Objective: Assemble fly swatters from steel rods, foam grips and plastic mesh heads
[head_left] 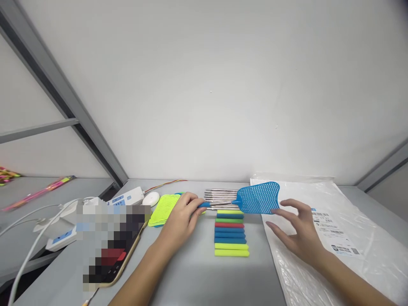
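Note:
My left hand [185, 213] is closed round the blue handle of a fly swatter, whose perforated blue head [259, 199] points to the right. My right hand [298, 229] is beside that head with its fingers spread, a fingertip close to the lower right corner; I cannot tell if it touches. Behind the swatter lies a row of thin metal rods [219, 195]. Nearer to me is a column of coloured handle sleeves [230, 235] in yellow, blue, red and green. Left of my left hand are stacked swatter heads [164, 209], a yellow-green one on top.
A white plastic mailing bag [357, 272] with a printed label covers the right side. On the left are a phone [127, 250], partly pixelated, power strips [127, 197] with white cables, and a round white disc [151, 198]. A pale wall [223, 106] stands behind.

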Available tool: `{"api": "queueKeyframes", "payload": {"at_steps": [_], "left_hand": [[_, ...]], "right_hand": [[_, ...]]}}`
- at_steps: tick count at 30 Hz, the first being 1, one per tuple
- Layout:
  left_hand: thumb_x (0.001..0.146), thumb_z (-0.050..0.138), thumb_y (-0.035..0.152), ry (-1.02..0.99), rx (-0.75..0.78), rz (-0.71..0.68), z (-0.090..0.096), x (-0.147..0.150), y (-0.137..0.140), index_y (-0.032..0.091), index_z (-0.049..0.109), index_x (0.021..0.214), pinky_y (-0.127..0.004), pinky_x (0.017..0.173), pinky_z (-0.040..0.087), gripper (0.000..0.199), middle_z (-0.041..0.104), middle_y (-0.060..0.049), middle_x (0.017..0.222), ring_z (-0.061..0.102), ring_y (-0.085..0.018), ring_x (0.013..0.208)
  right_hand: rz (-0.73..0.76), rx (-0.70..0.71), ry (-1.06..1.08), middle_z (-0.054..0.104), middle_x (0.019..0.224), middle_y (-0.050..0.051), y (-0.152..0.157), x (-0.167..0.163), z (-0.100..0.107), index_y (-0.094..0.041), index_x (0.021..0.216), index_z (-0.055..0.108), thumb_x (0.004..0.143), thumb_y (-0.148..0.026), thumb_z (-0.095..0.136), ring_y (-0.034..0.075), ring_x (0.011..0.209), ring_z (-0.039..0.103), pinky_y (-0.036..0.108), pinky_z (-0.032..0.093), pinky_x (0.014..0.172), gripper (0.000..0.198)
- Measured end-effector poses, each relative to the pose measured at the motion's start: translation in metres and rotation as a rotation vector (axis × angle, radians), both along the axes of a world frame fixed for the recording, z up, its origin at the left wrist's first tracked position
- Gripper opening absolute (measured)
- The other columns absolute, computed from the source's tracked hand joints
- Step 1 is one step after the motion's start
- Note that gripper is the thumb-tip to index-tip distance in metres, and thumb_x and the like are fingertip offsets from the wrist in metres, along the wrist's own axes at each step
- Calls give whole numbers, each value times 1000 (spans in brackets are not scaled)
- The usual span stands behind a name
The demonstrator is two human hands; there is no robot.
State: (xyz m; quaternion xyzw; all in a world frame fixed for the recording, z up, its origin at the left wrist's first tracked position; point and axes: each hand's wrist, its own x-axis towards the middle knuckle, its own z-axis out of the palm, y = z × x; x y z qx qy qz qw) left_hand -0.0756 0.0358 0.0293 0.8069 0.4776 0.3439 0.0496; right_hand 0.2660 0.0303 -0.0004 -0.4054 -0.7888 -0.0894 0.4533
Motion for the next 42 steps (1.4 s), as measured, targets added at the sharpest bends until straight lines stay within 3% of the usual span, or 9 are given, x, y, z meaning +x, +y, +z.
{"api": "queueKeyframes", "payload": {"at_steps": [3,6,10,18,25,29,32,37,42], "left_hand": [[92,51,23,-14,52,1,0,-3,2,23,61,105,-32,83,44,16,54,-6,101,52,-19,97],[92,53,22,-10,90,-26,-3,-2,3,24,62,104,-33,83,43,16,57,-6,100,53,-19,96],[92,52,24,12,98,-29,-8,2,4,24,62,104,-37,85,42,15,62,-5,100,55,-20,95],[93,49,26,114,17,-7,5,30,11,24,63,102,-41,92,36,17,67,-5,96,55,-21,95],[89,53,35,108,-206,39,9,53,70,25,62,104,-41,95,35,20,66,-6,106,54,-25,107],[85,58,44,-7,-266,115,-5,62,93,23,32,141,-39,91,39,65,53,-13,130,57,-26,108],[86,54,50,-110,-391,183,-17,64,99,19,15,146,-39,88,42,78,55,-15,125,61,-26,99],[85,56,46,-82,-426,137,-31,71,96,21,54,120,-48,99,33,44,60,-13,119,50,-31,116],[87,53,40,-187,-378,106,-23,83,91,21,61,109,-54,108,21,31,58,-12,124,41,-32,126]], "right_hand": [[95,-271,209,46,125,10,3,-1,0,-30,131,39,83,-25,64,24,101,59,48,50,90,54],[168,-384,193,52,122,9,5,2,-6,-30,129,41,86,-21,57,21,97,62,40,55,83,47],[199,-313,-42,53,122,9,8,7,-11,-30,119,54,84,-15,55,26,112,56,37,56,81,38],[26,-125,-240,55,132,8,14,17,-4,-32,133,51,82,-18,54,30,110,58,48,52,86,53],[-54,-290,-70,58,131,0,32,25,-13,-35,129,56,77,-4,39,24,116,56,48,49,96,63],[-86,-392,85,58,129,1,38,31,-15,-31,125,59,81,-7,39,22,118,54,50,44,102,54],[-102,-414,167,59,129,1,38,35,-12,-30,122,61,85,-13,41,22,119,54,49,43,103,45],[-115,-402,256,60,127,1,38,37,-6,-31,120,62,89,-18,44,20,118,54,45,41,104,38],[-83,-336,269,60,127,1,41,42,-1,-29,119,63,88,-15,46,20,119,54,43,42,104,38]]}}
